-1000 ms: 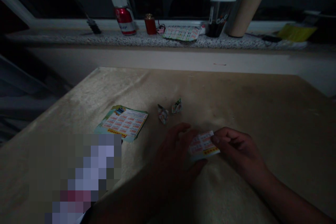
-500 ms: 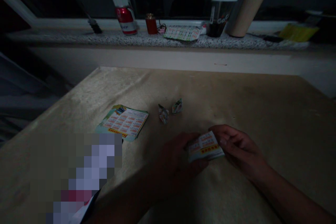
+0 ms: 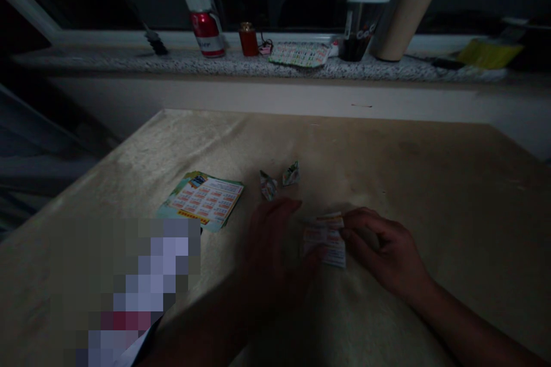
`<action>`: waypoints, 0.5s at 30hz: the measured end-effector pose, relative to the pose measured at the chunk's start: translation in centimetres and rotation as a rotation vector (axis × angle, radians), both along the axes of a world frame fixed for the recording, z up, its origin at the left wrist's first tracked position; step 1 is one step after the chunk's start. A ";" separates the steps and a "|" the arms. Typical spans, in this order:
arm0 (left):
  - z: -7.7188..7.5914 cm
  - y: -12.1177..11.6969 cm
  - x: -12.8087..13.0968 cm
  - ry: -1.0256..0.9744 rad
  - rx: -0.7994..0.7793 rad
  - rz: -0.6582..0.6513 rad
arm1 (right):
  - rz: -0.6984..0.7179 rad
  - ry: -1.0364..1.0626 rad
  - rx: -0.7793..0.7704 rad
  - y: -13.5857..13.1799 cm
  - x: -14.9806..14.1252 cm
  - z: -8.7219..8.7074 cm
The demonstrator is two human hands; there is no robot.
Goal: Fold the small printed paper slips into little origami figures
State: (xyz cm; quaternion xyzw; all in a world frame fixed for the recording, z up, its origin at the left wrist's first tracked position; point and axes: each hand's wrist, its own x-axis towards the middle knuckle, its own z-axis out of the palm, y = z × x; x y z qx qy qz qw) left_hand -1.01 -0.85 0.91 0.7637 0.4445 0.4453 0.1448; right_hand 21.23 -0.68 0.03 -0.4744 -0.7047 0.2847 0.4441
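Both my hands hold a small printed paper sheet low over the beige table. My left hand pinches the sheet's left edge with thumb and fingers. On the sheet's right edge, the fingers of my right hand are curled and gripping. Two small folded paper pieces lie just beyond my left hand. A stack of printed cards rests to the left on the table.
A stone window ledge at the back carries a red can, a small red container, a printed sheet, a lidded drink cup, a cardboard tube and yellow items. A blurred patch covers the lower left.
The paper sheet has turned from lying wide to standing more upright between my hands. My left hand moved up and forward, closer to the folded pieces.
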 end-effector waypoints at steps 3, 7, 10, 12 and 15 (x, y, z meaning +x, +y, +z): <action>0.7 -0.2 0.3 0.206 0.154 -0.194 | -0.033 0.021 -0.046 0.0 -0.3 -0.1; 0.3 0.1 0.9 0.416 0.140 -0.349 | -0.013 -0.033 -0.005 0.2 -0.4 -0.6; -0.5 0.5 0.8 0.479 0.122 -0.376 | -0.033 -0.168 0.055 0.3 0.1 -1.1; -0.6 0.5 0.6 0.509 0.100 -0.405 | -0.100 -0.259 0.105 0.4 0.5 -1.3; -0.4 0.5 0.2 0.564 0.063 -0.458 | -0.138 -0.385 0.218 0.4 1.1 -1.3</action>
